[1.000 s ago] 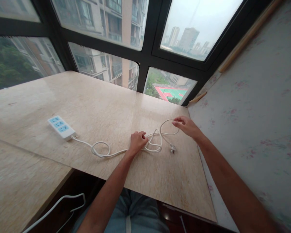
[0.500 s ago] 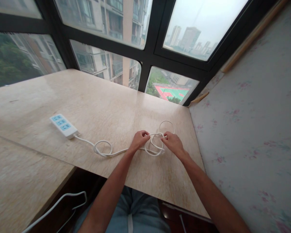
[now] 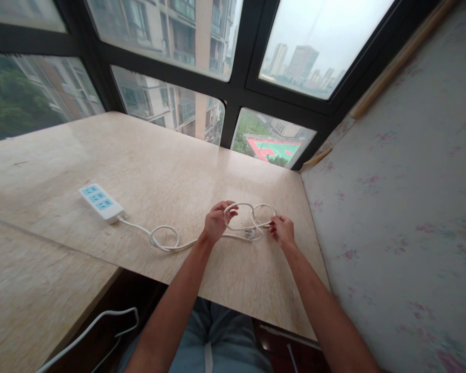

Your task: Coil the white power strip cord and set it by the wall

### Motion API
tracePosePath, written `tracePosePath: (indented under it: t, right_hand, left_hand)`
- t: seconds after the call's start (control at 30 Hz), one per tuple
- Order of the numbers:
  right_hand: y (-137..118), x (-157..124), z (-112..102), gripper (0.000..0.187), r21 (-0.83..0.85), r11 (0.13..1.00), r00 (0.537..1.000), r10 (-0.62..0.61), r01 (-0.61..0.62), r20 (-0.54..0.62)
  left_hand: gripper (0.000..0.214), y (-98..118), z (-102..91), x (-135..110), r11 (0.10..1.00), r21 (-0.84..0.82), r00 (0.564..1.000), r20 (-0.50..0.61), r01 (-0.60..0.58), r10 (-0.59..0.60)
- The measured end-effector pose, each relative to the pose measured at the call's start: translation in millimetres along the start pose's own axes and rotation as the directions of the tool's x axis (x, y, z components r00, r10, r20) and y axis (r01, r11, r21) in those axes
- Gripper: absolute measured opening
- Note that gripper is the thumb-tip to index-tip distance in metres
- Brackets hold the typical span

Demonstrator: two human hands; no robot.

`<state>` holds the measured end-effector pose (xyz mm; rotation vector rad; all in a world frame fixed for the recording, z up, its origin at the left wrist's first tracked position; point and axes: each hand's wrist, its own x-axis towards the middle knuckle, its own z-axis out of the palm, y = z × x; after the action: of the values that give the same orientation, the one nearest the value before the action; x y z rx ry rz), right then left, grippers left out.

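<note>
A white power strip (image 3: 102,203) with blue socket panels lies on the stone-patterned counter. Its white power cord (image 3: 212,236) runs right, makes one loose loop on the counter and ends in tangled loops between my hands. My left hand (image 3: 219,217) grips the left loop, its fingers curled round the cord. On the right side of the tangle, my right hand (image 3: 282,229) pinches another part of the cord. What looks like the plug (image 3: 250,234) sits low in the tangle, partly hidden by cord.
The counter (image 3: 151,166) reaches back to dark window frames (image 3: 241,93). A flowered wall (image 3: 392,207) closes off the right side. Below the counter's front edge, at lower left, a bent white tube or rod (image 3: 89,329) stands out against a dark gap.
My left hand has shifted slightly left, drawing a loop wider. My right hand has moved a little right, so the tangle is more spread out. The power strip lies still.
</note>
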<state>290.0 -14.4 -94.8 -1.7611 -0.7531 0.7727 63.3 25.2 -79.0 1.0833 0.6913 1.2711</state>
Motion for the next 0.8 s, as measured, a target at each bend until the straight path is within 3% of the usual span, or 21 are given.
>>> tracePosePath:
  t: [0.13,0.27,0.33,0.4,0.47,0.5,0.57,0.63,0.67,0.73,0.8]
  right_hand:
    - [10,-2,6,0.017,0.081,0.997,0.999,-0.001,0.004,-0.039]
    - [17,-7,11,0.024,0.118,0.989,0.993,-0.078,0.088,-0.094]
    - [21,-11,13,0.026,0.105,0.982,0.984,-0.145,0.156,-0.103]
    - [24,-15,14,0.028,0.071,0.973,0.972,-0.212,0.219,-0.103]
    - [27,-17,16,0.030,0.034,0.967,0.964,-0.247,0.252,-0.100]
    - [28,-18,16,0.031,0.024,0.966,0.962,-0.255,0.259,-0.098]
    - [29,-19,17,0.031,0.018,0.965,0.961,-0.260,0.263,-0.095]
    - [29,-20,17,0.030,0.020,0.963,0.959,-0.267,0.270,-0.092]
    - [28,-20,16,0.029,0.018,0.960,0.957,-0.276,0.278,-0.089]
    - [28,-21,16,0.027,0.007,0.955,0.952,-0.294,0.296,-0.088]
    - [27,-21,15,0.025,0.003,0.951,0.947,-0.309,0.310,-0.086]
  left_hand:
    - [0.009,2,-7.0,2,0.995,-0.098,0.997,-0.076,0.014,-0.022]
    - [0.008,-4,-15.9,8,0.971,-0.087,0.955,-0.182,0.223,-0.236]
    - [0.016,-7,-20.9,9,0.960,-0.037,0.926,-0.257,0.277,-0.277]
    - [0.027,-4,-23.8,8,0.973,0.078,0.924,-0.337,0.219,-0.180]
    - [0.034,7,-20.9,4,0.952,0.304,0.928,-0.365,0.037,0.080]
    - [0.036,16,-16.2,3,0.892,0.445,0.914,-0.324,-0.080,0.244]
    - [0.036,38,0.1,4,0.683,0.664,0.872,-0.093,-0.305,0.480]
    - [0.031,58,23.7,13,0.475,0.740,0.832,0.205,-0.476,0.515]
    - [0.029,64,36.7,21,0.381,0.742,0.806,0.357,-0.552,0.473]
    - [0.027,68,61.7,40,0.214,0.715,0.743,0.607,-0.665,0.281]
    - [0.022,60,81.8,60,0.070,0.674,0.675,0.738,-0.736,-0.011]
